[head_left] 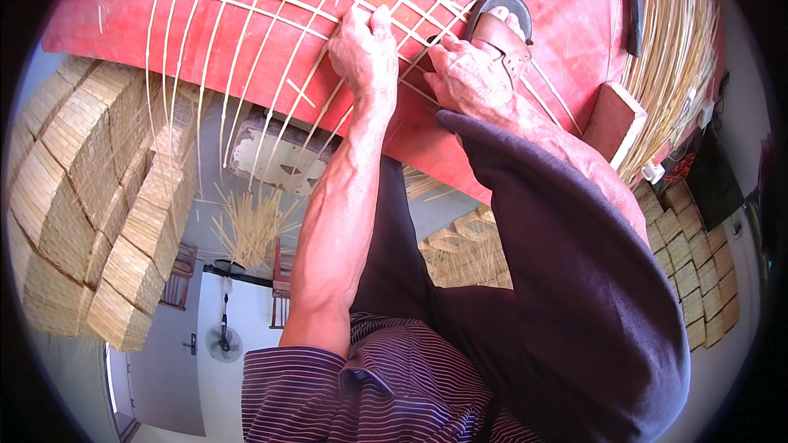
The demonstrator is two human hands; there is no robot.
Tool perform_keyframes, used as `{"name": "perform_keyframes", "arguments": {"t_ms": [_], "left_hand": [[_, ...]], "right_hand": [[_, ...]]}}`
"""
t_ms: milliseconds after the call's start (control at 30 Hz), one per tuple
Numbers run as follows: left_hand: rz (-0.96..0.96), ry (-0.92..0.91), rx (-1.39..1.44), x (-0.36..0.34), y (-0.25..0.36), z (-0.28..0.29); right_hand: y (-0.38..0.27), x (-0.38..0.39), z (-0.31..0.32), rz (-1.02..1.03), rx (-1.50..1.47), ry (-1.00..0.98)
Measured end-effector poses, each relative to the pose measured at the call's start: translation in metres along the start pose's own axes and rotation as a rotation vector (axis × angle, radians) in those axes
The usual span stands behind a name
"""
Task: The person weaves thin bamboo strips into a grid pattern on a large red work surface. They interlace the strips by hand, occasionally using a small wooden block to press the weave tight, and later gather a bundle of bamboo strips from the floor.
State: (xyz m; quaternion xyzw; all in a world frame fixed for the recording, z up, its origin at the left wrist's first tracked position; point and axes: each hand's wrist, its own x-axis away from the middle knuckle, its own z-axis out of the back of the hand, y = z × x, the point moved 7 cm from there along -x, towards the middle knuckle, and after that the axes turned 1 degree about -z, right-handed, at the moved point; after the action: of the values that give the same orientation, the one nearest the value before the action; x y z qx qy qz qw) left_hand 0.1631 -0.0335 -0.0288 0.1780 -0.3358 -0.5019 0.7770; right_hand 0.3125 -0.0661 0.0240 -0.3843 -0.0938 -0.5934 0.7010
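Note:
An open lattice of pale split-bamboo strips (pixel 238 4) lies across a red sheet-covered surface (pixel 115 26). My left hand (pixel 364 53) is closed at the lattice's near edge, its fingers curled round a strip. Close by on the right, my right hand (pixel 474 78) has its fingers bent together over the strips, beside a foot in a brown sandal (pixel 502 41). What lies inside that grip is partly hidden by the knuckles. Loose strip ends hang over the near edge of the red surface.
A long bundle of thin strips (pixel 673 41) lies at the right, beside a reddish block (pixel 614 123). Stacked woven pieces (pixel 82 189) stand at the left, with more (pixel 698 271) at the right. Below are a bunch of cut strips (pixel 254 226) and a fan (pixel 224 343).

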Motion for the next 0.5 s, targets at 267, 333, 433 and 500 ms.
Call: {"name": "perform_keyframes", "arguments": {"t_ms": [267, 333, 433, 500], "left_hand": [[-0.017, -0.013, -0.041, 0.002, 0.000, -0.001], [-0.017, -0.017, -0.030, 0.003, 0.001, -0.001], [-0.022, -0.006, 0.001, 0.003, 0.004, 0.002], [-0.022, -0.003, 0.011, 0.003, 0.002, 0.003]], "right_hand": [[0.006, -0.001, -0.014, 0.108, 0.064, -0.177], [0.008, -0.001, -0.015, 0.116, 0.054, -0.165], [0.007, 0.000, -0.013, 0.126, 0.046, -0.154], [0.002, 0.000, -0.006, 0.111, -0.018, -0.108]]}}
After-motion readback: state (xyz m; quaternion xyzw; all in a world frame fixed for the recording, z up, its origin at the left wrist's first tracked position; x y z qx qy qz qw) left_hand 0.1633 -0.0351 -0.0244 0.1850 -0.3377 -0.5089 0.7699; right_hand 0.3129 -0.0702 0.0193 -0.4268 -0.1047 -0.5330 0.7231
